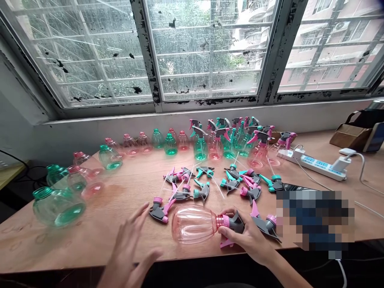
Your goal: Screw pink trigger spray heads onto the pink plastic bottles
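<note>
A pink transparent bottle (193, 225) with a pink and grey spray head (234, 222) on its neck lies sideways over the front of the wooden table. My right hand (250, 236) grips it at the spray head and collar. To the left of the bottle, my left hand (130, 244) is spread, with nothing in it, near a loose pink and grey spray head (159, 210). Behind the bottle lie several more loose spray heads, pink with grey and teal with grey, such as one teal head (201, 191), with thin clear tubes.
Open-necked bottles, including a green one (58, 208), stand along the left and back. Bottles with spray heads, such as a green one (200, 148), cluster at the back centre. A power strip (315, 164), cables, a brown box (349, 134) and a blurred patch (315, 220) are at right.
</note>
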The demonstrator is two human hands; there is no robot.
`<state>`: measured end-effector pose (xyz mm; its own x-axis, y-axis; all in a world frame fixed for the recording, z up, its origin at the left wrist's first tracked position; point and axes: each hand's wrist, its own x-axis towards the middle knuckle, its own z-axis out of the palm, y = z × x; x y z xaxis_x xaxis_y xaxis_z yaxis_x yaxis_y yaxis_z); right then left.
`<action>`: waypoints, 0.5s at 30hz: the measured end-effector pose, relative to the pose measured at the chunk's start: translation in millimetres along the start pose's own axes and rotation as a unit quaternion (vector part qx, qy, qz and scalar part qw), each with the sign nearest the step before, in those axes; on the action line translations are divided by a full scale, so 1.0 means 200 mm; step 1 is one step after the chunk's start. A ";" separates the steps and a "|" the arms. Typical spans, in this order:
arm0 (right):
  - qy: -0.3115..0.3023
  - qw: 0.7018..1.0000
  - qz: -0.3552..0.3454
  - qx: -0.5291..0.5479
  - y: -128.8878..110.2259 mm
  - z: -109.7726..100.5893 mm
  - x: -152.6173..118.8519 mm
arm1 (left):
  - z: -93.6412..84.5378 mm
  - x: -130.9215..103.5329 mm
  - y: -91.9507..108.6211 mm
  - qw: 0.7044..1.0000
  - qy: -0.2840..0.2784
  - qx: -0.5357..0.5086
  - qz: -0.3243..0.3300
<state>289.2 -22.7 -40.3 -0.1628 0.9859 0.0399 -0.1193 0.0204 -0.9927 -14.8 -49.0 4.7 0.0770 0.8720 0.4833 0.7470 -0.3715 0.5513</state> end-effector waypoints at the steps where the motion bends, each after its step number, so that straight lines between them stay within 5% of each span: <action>1: 0.002 1.000 -0.004 -0.005 0.00 0.00 0.00 | 0.06 0.04 0.01 1.000 -0.026 0.010 0.009; 6: 0.025 0.998 -0.037 -0.045 -0.01 0.00 0.01 | 0.27 0.15 0.03 0.994 -0.096 0.049 0.027; 10: 0.022 0.998 -0.026 -0.057 -0.03 0.00 0.01 | 0.29 0.11 0.01 0.996 -0.081 0.025 0.017; 15: 0.012 1.000 0.007 -0.015 -0.01 0.00 0.01 | 0.34 0.07 -0.01 0.988 -0.080 -0.135 -0.010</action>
<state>289.9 -20.7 -39.0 -0.1409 0.9897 0.0242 -0.0876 0.0119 -0.9961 29.6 -13.1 -36.6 0.1830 0.9114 0.3685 0.5479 -0.4058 0.7315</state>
